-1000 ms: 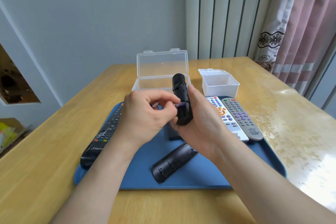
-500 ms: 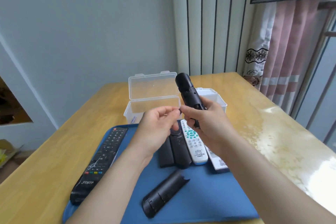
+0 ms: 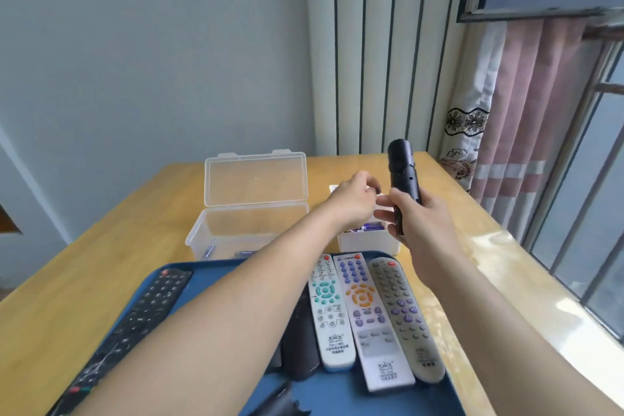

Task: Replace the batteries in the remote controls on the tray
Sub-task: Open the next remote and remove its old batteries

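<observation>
My right hand (image 3: 422, 226) grips a black remote (image 3: 403, 176) upright above the table's far side. Just left of it, my left hand (image 3: 354, 199) pinches a small battery (image 3: 376, 191) at its fingertips, over a small white box (image 3: 368, 245) that holds purple batteries (image 3: 369, 227). On the blue tray (image 3: 337, 395) lie a long black remote (image 3: 135, 324), a white remote with teal keys (image 3: 329, 311), a white remote with orange keys (image 3: 366, 321) and a grey remote (image 3: 405, 317). A black battery cover (image 3: 280, 405) lies at the tray's near edge.
A clear plastic box (image 3: 250, 233) with its lid up stands behind the tray, with a few batteries (image 3: 209, 251) in it. More black remotes (image 3: 300, 341) lie partly under my left forearm. The wooden table (image 3: 67, 280) meets a window and curtain on the right.
My left hand has come away from the black remote with the battery and reached forward over the small white box. The view has tilted up and the right hand has lifted the remote farther away.
</observation>
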The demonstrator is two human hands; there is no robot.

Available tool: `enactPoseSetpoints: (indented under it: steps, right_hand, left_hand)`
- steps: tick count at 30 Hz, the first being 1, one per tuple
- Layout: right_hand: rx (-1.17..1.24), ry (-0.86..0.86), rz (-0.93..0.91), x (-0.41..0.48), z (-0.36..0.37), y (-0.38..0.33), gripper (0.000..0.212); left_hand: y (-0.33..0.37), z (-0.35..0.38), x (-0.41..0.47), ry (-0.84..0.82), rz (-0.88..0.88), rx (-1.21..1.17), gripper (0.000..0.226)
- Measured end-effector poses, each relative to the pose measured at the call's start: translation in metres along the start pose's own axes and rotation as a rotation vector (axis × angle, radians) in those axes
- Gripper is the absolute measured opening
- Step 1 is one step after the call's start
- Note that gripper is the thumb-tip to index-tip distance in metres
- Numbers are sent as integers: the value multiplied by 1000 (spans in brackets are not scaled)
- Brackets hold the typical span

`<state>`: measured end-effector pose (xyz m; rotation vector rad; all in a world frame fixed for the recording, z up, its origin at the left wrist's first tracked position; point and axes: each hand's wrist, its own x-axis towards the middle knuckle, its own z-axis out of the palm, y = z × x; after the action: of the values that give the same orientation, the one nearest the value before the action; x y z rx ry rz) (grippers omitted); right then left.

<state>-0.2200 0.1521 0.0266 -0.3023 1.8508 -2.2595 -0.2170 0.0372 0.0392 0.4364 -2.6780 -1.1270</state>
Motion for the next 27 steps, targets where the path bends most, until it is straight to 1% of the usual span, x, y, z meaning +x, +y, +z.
enactPoseSetpoints:
  steps: [2, 5, 6, 7, 8, 11, 12, 14, 17, 18, 19, 21, 23, 25, 27]
  right_hand:
    - [37, 19, 13, 4, 1, 2, 10]
    - [74, -14, 42, 5, 7, 7, 7]
    - [60, -39, 36, 5, 10, 7, 9]
    - [29, -76, 23, 3, 12, 6, 16]
    - [-3, -121, 13, 1, 17, 5, 23]
    - [-104, -269, -27, -5, 36, -3, 36]
    - [-171, -318, -48, -7, 44, -5, 34]
    - [-328, -405, -104, -13, 61, -5, 24]
    - [-539, -468, -216, -17, 86, 4, 13]
    - [-617, -484, -247, -17, 92, 9, 12]
    - [-695, -499, -272, -16, 98, 13, 12]
    - [-852, -508, -303, -14, 106, 21, 14]
    - [-939, -505, -301, -12, 109, 27, 17]
    - [-914, -498, -276, -10, 109, 31, 17]
    - [-800, -469, -243, -8, 111, 33, 13]
  left_hand:
    - [-8, 0, 4, 14, -18, -148, 26]
    - [-19, -16, 2, 163, -21, -388, 23]
    - [-24, -27, -2, 206, -18, -453, 23]
    - [-27, -39, -6, 231, -10, -491, 24]
    - [-35, -53, -14, 243, -4, -484, 26]
    - [-62, -95, -37, 214, -9, -290, 35]
    - [-74, -107, -44, 196, -31, -206, 36]
    - [-94, -123, -55, 131, -85, -66, 35]
    - [-118, -126, -61, -116, -125, 217, 23]
    - [-123, -123, -61, -189, -133, 308, 25]
    - [-126, -120, -61, -250, -144, 348, 31]
    - [-127, -116, -58, -334, -162, 345, 42]
    - [-120, -114, -55, -398, -159, 362, 43]
    - [-112, -112, -49, -434, -148, 378, 37]
    - [-108, -107, -45, -439, -132, 357, 34]
